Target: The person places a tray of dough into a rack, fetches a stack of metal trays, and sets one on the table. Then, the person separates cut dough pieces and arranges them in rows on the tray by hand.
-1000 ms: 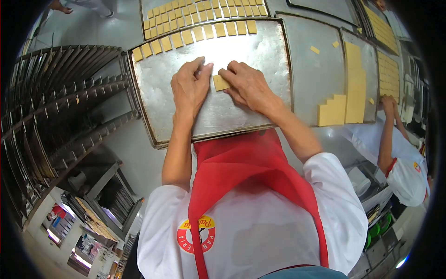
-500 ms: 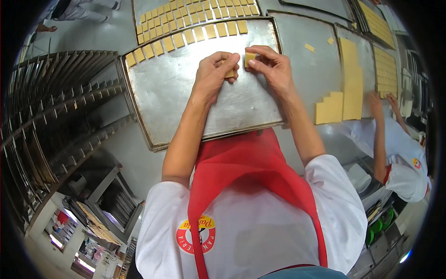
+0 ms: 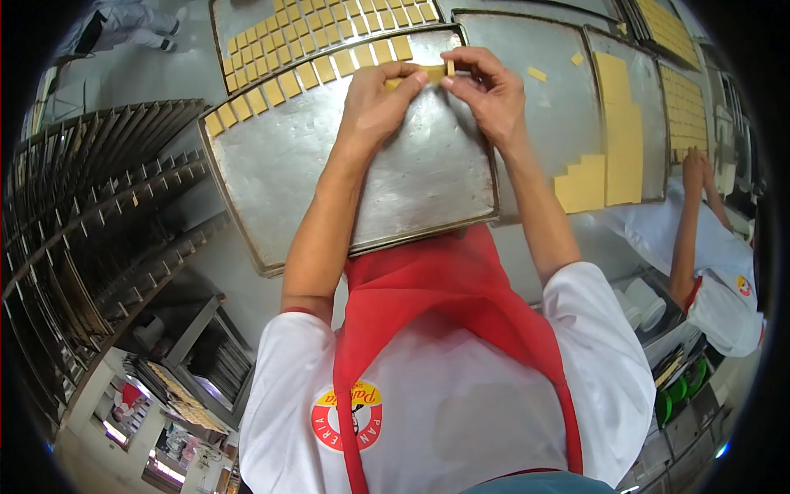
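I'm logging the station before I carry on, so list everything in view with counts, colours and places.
Near tray: 1, grey, before the person
Row pieces: about a dozen, yellow, near tray's far side
Held pieces: count unclear, yellow, at the fingertips
Far-tray pieces: many, yellow, beyond near tray
Right-side trays: 2, grey, beside near tray
Slabs: count unclear, yellow, on right-side trays
Loose pieces: at least 2, yellow, beyond the slabs' left
Far-right pieces: many, yellow, far right
Large rack: 1, dark, left
Green items: count unclear, green, lower right
Other people: at least 2, white clothing, right and top left
Apron: 1, red, person's front
Shirt: 1, white, under apron
Left hand: 1, bare, over near tray
Right hand: 1, bare, near tray's far right corner
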`<action>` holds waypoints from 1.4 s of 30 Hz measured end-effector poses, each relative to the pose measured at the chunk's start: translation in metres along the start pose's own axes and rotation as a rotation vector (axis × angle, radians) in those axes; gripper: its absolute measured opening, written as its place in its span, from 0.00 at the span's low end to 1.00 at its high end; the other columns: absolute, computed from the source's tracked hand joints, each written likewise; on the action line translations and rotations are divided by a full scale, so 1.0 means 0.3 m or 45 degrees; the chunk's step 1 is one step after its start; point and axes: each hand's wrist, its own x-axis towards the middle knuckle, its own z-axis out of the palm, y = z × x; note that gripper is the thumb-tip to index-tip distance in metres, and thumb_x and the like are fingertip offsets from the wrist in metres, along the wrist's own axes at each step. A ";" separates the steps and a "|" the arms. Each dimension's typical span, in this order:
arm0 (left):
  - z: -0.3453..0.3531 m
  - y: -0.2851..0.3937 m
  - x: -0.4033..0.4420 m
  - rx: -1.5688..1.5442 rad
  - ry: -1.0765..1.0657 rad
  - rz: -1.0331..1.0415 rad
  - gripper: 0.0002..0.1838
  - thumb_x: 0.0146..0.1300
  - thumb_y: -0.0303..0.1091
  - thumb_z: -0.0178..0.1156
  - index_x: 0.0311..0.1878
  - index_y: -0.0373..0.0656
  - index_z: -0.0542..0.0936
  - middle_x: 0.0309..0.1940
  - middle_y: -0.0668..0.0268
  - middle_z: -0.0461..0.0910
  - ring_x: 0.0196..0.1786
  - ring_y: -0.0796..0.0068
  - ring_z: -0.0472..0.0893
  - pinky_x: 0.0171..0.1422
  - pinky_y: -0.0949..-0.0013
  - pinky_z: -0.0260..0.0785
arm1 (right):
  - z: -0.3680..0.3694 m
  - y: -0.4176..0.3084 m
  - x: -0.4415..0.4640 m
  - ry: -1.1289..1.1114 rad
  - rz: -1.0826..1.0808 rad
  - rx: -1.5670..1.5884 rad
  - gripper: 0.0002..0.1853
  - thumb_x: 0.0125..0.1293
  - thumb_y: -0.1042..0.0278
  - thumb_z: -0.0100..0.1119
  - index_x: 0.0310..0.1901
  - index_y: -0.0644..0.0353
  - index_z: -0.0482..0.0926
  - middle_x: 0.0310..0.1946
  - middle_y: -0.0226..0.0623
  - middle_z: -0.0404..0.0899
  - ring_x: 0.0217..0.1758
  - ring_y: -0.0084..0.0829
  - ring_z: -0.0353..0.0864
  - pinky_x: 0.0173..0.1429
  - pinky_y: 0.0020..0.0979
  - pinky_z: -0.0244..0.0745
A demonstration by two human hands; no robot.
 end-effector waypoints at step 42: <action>0.106 -0.031 0.152 0.932 0.538 0.669 0.06 0.64 0.33 0.66 0.39 0.44 0.88 0.38 0.59 0.83 0.37 0.53 0.84 0.43 0.55 0.76 | -0.026 0.057 0.090 0.025 -0.879 -1.276 0.09 0.57 0.68 0.72 0.40 0.53 0.88 0.37 0.29 0.82 0.49 0.37 0.78 0.53 0.42 0.70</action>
